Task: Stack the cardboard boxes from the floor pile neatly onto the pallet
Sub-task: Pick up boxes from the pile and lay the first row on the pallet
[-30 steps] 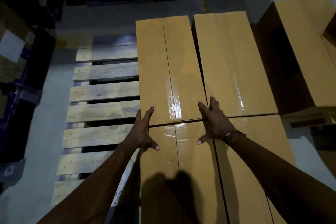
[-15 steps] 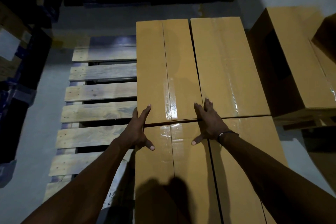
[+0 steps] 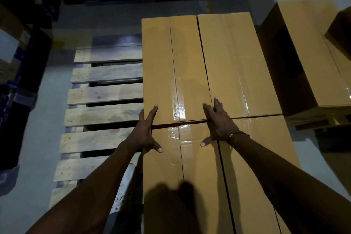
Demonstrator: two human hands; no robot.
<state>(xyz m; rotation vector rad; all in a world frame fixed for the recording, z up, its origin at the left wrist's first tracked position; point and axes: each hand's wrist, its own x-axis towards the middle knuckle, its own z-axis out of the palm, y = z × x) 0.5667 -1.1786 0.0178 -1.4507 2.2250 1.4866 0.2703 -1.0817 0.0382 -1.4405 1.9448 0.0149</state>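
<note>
- Here, the far-left box [image 3: 171, 66] lies flat on the wooden pallet [image 3: 106, 93], its taped seam running away from the camera, its long side against the far-right box [image 3: 235, 62].
- Its near end meets the near-left box [image 3: 180, 167] across a thin dark gap; the near-right box [image 3: 254, 167] lies alongside that one.
- The left hand [image 3: 146, 131] lies flat, fingers straight and spread, at the far-left box's near left corner, holding nothing.
- The right hand [image 3: 218, 121], with a dark wristband [image 3: 237, 135], presses flat at that box's near right corner, fingers straight.
- Bare slats show left of the boxes; another carton [image 3: 311, 55] stands to the right.
</note>
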